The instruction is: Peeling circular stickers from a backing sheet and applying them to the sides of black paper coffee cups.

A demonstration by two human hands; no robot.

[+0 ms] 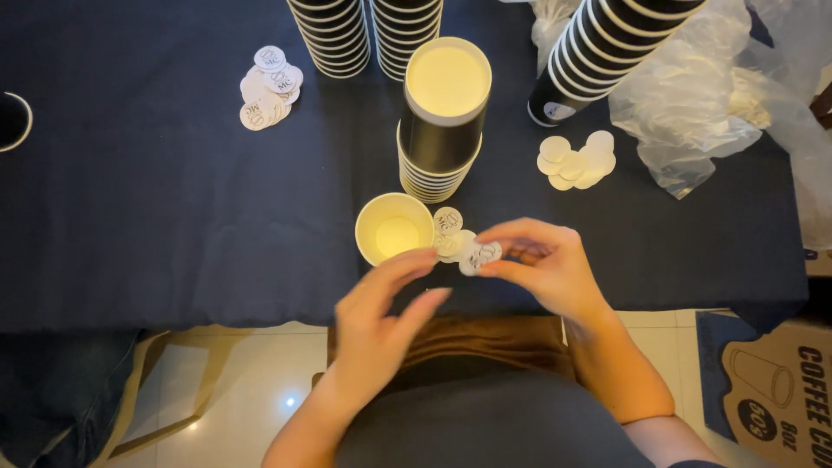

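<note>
My right hand (542,264) pinches a round white sticker (479,254) with a dark print between thumb and fingers, just above the table's near edge. My left hand (381,316) reaches toward it with fingers spread, its fingertips touching a small pile of round stickers (449,234) beside a single black paper cup (394,230) that stands upright with its pale inside showing. Right behind that cup rises a stack of black paper cups (442,121).
A dark cloth covers the table (156,199). Two more cup stacks (364,35) stand at the back, another lies tilted (598,43) on crumpled clear plastic (711,95). Sticker piles lie at back left (269,87) and right (576,160). A cardboard box (771,381) sits on the floor.
</note>
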